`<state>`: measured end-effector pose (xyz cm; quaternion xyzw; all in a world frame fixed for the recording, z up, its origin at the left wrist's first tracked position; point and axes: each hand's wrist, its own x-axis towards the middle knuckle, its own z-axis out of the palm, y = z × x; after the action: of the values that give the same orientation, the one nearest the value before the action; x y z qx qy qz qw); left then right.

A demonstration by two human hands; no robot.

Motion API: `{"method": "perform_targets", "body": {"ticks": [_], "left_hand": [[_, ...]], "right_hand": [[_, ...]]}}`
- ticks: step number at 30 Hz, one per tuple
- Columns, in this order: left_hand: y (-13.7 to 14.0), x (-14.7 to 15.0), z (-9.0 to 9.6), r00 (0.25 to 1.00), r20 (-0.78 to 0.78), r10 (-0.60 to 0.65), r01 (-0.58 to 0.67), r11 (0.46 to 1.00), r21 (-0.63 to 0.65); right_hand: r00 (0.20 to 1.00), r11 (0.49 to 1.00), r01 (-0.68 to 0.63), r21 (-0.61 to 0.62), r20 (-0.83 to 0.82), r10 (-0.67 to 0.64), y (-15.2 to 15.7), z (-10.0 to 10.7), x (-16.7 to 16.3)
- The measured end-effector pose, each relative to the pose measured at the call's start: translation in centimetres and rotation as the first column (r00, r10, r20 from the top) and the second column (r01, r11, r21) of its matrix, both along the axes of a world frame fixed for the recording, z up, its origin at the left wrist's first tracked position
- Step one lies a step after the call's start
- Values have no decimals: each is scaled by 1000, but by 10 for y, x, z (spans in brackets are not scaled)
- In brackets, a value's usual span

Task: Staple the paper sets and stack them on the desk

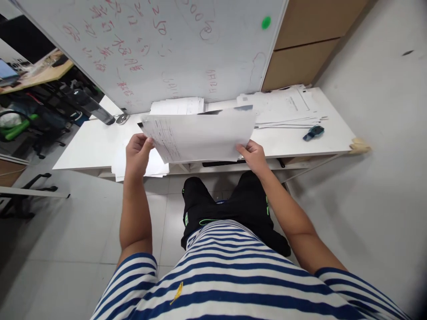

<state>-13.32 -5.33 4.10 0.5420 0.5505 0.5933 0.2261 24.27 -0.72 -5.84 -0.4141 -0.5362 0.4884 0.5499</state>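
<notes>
A white sheet of paper with a printed table on its left part is lifted above a low white table. My left hand pinches the sheet's left edge and my right hand grips its lower right corner. Under the sheet lie more loose papers, and a dark flat object shows below its bottom edge. A spread stack of printed sheets rests on the table to the right.
A whiteboard with red writing and a green magnet leans behind the table. A small blue-black device lies on the table's right side. Wooden cabinets stand at the back right. Chairs and a desk crowd the left.
</notes>
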Motion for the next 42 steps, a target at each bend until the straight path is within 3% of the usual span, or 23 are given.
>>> {"method": "perform_targets", "body": {"ticks": [4,7,10,14,24,34,38,42], "left_hand": [[12,14,-35,996,72,-52,48,997,52],[20,23,-62,988,155,17,-24,999,39],[23,31,-78,977,200,78,-87,996,36],[23,37,-83,979,175,104,-115,992,55],[27,45,-79,980,197,33,-47,997,67],[43,32,-125,940,342,-7,67,984,-164],[34,41,-114,952,306,-12,77,976,-201],[18,64,-102,963,237,-131,191,948,-254]], "right_hand": [[991,994,82,79,101,-90,3,5,8],[992,998,47,50,111,-52,6,-6,7],[996,1000,22,14,92,-24,7,-17,1],[994,998,64,18,93,-65,5,-20,-6],[974,986,135,95,169,-149,1,-19,-16],[962,991,133,-13,244,-125,9,-51,-20],[958,992,127,-27,264,-115,6,-45,-11],[908,974,219,55,354,-224,-19,-41,23]]}}
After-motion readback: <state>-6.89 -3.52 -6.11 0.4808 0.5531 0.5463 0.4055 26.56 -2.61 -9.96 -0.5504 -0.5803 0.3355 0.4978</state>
